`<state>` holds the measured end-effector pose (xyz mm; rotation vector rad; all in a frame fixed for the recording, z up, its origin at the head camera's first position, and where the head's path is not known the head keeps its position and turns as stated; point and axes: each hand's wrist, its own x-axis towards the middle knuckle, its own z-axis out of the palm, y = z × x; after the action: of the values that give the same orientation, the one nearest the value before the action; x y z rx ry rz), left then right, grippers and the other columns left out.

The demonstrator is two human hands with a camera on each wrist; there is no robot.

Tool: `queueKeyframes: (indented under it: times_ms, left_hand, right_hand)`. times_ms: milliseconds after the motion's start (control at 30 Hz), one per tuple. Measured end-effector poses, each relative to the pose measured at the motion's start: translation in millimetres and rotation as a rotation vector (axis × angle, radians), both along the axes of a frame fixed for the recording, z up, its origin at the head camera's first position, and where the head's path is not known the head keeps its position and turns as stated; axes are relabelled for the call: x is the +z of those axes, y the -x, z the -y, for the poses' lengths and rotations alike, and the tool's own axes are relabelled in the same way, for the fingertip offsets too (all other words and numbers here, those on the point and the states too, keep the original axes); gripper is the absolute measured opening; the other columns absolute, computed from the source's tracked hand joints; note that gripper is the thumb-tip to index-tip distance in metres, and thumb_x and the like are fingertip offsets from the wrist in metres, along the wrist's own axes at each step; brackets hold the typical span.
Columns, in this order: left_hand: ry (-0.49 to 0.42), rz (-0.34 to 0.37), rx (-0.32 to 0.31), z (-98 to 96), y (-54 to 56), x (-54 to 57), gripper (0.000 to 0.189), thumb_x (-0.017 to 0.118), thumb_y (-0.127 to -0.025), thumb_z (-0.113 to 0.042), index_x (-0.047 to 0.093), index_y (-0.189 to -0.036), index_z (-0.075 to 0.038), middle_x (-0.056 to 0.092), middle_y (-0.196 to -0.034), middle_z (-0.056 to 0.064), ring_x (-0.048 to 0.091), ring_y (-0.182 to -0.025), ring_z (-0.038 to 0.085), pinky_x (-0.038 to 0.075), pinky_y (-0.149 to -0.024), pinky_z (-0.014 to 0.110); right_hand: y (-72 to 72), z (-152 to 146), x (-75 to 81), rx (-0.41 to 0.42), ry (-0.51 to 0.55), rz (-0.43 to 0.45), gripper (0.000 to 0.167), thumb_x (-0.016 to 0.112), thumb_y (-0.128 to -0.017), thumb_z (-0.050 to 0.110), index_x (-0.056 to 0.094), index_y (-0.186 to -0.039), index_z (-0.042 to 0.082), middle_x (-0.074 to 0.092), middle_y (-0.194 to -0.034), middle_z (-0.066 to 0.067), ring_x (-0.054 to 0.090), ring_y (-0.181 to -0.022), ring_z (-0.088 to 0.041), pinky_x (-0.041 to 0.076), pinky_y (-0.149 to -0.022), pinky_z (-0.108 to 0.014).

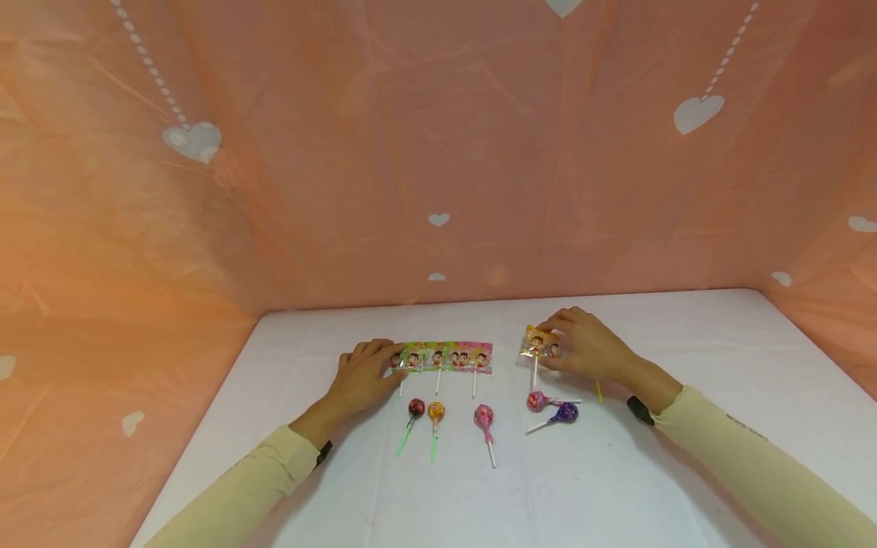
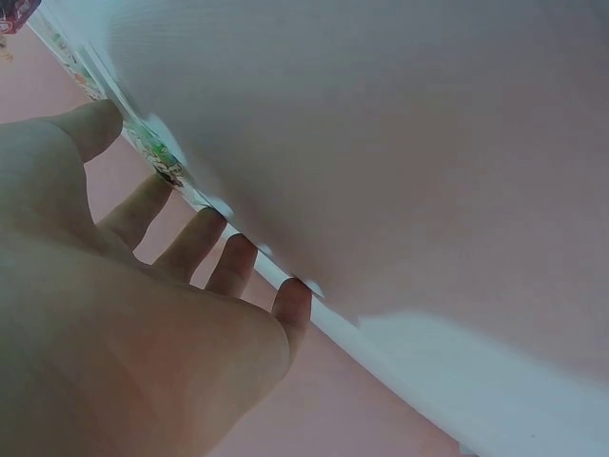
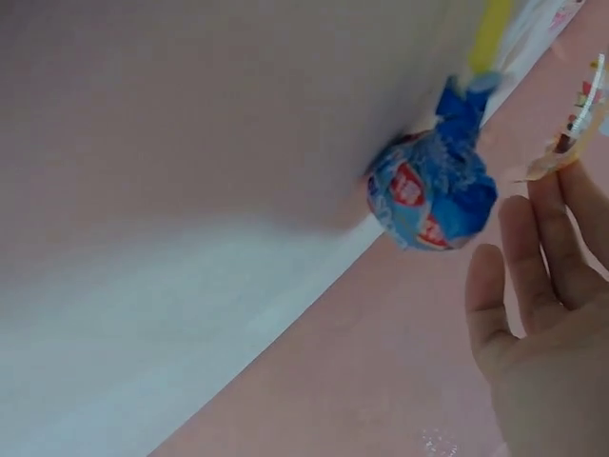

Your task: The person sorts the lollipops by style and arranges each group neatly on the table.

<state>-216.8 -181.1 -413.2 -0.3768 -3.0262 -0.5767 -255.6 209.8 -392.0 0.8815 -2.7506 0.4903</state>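
Note:
My left hand (image 1: pixel 365 378) rests at the left end of a row of flat lollipops in printed wrappers, green ones (image 1: pixel 415 358) and a pink one (image 1: pixel 483 359). In the left wrist view its thumb and fingertips touch the table and the edge of a green wrapper (image 2: pixel 152 150), fingers spread. To the right of the row, my right hand (image 1: pixel 591 346) pinches a flat lollipop in an orange-yellow wrapper (image 1: pixel 531 342), its white stick pointing towards me. Beside that hand, a blue-wrapped ball lollipop (image 3: pixel 433 195) with a yellow stick shows in the right wrist view.
In front of the row lie ball lollipops: a dark red one (image 1: pixel 416 408), an orange one (image 1: pixel 436 411) and a pink one (image 1: pixel 483 415). Another pink one (image 1: pixel 537 401) and a purple one (image 1: pixel 567 412) lie nearer the right hand. A peach curtain (image 1: pixel 411 167) surrounds the white table (image 1: pixel 438 502).

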Motion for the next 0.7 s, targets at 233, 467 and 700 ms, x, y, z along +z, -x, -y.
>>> queueKeyframes:
  times_ms: [233, 467, 700]
  left_hand:
    - [0.000, -0.002, 0.001, -0.2, -0.2, -0.5, 0.054, 0.062, -0.096, -0.040, 0.052, -0.145, -0.021, 0.049, -0.147, 0.009, 0.041, -0.138, 0.034, 0.031, -0.103, 0.057]
    - [0.002, 0.003, 0.002, -0.6, -0.4, -0.8, 0.054, 0.061, -0.096, -0.040, 0.052, -0.145, -0.021, 0.049, -0.148, 0.009, 0.040, -0.139, 0.034, 0.031, -0.104, 0.058]
    - [-0.001, 0.011, 0.004, 0.4, 0.4, -0.4, 0.054, 0.061, -0.096, -0.040, 0.052, -0.145, -0.021, 0.048, -0.148, 0.009, 0.039, -0.139, 0.034, 0.031, -0.103, 0.057]
  right_hand:
    - [-0.9, 5, 2.8, 0.012, 0.045, 0.027, 0.051, 0.078, -0.079, 0.039, 0.070, -0.119, 0.008, 0.067, -0.121, -0.011, 0.057, -0.117, -0.033, 0.042, -0.102, -0.055]
    - [1.5, 13, 6.1, 0.009, 0.044, 0.030, 0.053, 0.076, -0.081, 0.042, 0.069, -0.121, 0.008, 0.066, -0.122, -0.011, 0.057, -0.117, -0.032, 0.042, -0.103, -0.054]
    - [9.8, 22, 8.8, 0.009, 0.033, 0.021, 0.056, 0.076, -0.081, 0.044, 0.068, -0.123, 0.008, 0.065, -0.126, -0.011, 0.056, -0.120, -0.032, 0.041, -0.104, -0.054]
